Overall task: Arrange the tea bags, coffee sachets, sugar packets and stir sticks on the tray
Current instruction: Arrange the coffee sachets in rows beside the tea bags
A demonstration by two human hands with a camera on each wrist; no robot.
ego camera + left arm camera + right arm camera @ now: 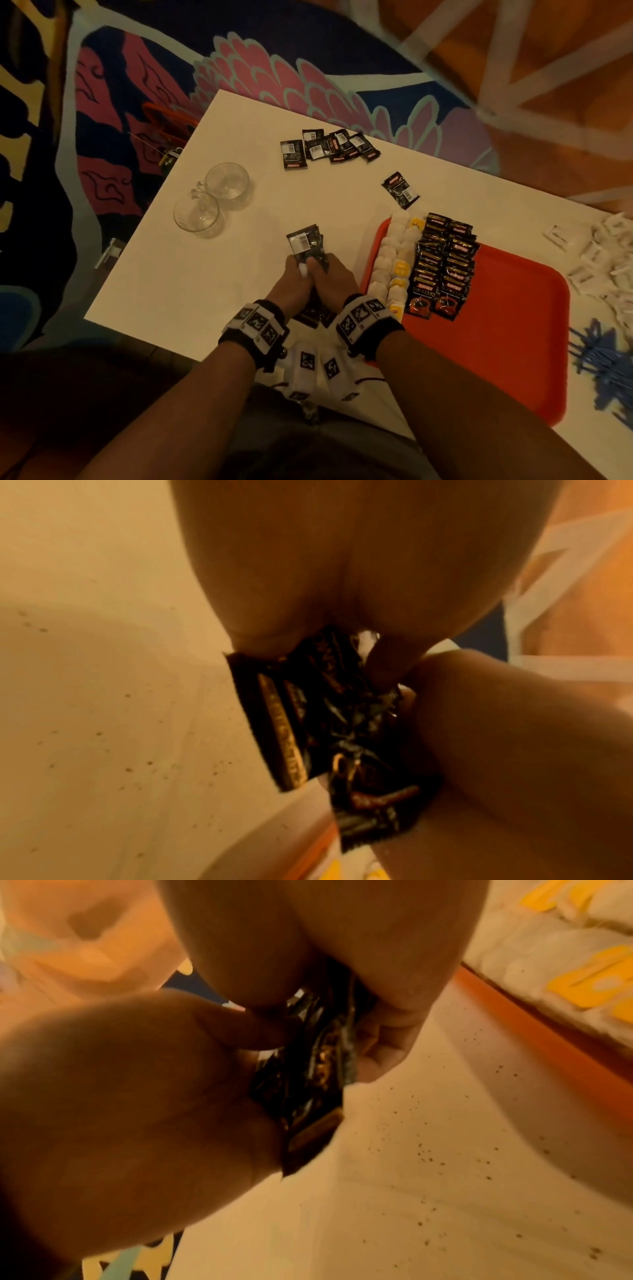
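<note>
Squaring a bunch of coffee sachets [306, 245] at frame centre, left hand [290, 282] and right hand [331, 281] both clasping it above the counter [191, 274]; tap edges flush before adding to the tray [513, 308].

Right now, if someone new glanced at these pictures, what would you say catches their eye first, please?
Probably the red tray on the right of the white table, its left end lined with neat rows of tea bags and black coffee sachets. Next, both hands, left hand and right hand, gripping a bunch of sachets together at the table's middle, with two glass cups to the left.
</note>
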